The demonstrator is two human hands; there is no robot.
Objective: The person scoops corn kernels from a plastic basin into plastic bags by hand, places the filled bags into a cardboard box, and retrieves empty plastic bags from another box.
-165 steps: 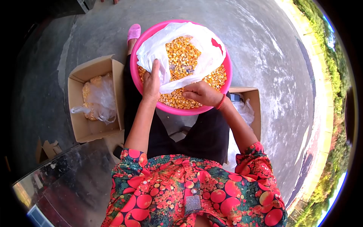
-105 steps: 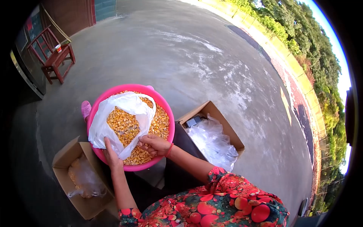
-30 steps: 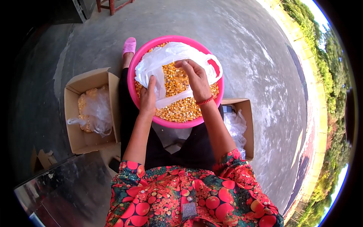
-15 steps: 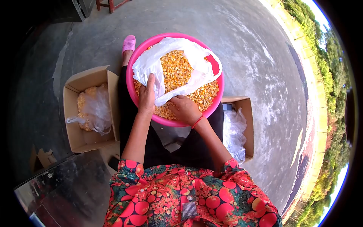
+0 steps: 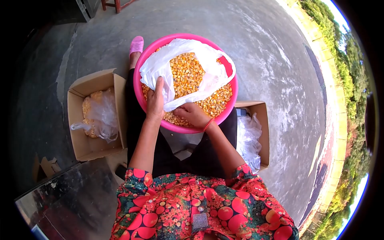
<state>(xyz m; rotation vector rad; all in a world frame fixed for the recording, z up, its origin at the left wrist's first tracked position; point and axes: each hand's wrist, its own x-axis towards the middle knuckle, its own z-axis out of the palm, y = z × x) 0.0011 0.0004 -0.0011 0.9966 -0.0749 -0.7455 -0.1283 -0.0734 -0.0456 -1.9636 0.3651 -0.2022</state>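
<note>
A pink basin (image 5: pixel 233 92) full of yellow corn kernels (image 5: pixel 216 102) rests on my lap. On the kernels lies a white plastic bag (image 5: pixel 154 66), its mouth spread open with more corn inside. My left hand (image 5: pixel 155 100) grips the bag's left side, thumb on top and fingers beneath. My right hand (image 5: pixel 194 115), a red bracelet at its wrist, is closed at the bag's near edge, over the loose kernels; its fingertips are partly hidden, and what they pinch is too small to tell.
Left of my legs stands a cardboard box (image 5: pixel 75 132) with bagged corn. A second box (image 5: pixel 265 140), at my right, holds clear plastic bags (image 5: pixel 249 138) and a dark device. A glossy dark surface (image 5: pixel 76 200) is at lower left, and red stool legs (image 5: pixel 117 6) at the top.
Since a second ago, my right hand has come down from above the bag's opening to its near edge. My left hand has kept hold of the bag's left side.
</note>
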